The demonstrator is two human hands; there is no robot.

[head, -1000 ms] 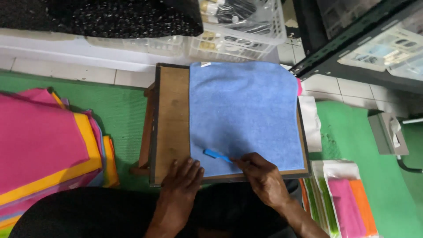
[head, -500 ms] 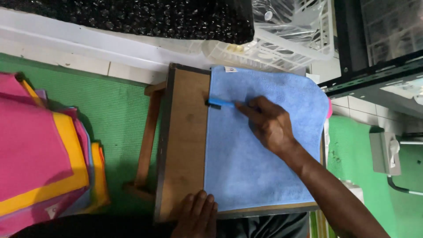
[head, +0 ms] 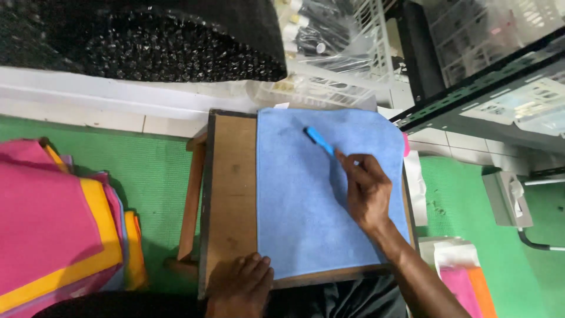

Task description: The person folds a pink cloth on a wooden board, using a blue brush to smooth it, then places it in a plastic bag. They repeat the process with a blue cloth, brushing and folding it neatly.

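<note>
Right hand (head: 368,191) fingers pinch a light, stiff blue pen (head: 319,141) at its lower end over the soft blue cloth (head: 300,206); left hand (head: 240,285), fingers together, presses the board's (head: 229,194) near edge.

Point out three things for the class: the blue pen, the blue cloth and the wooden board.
blue pen (head: 318,141), head view, middle of its barrel.
blue cloth (head: 300,206), head view, bare middle part.
wooden board (head: 231,194), head view, uncovered left strip.
</note>
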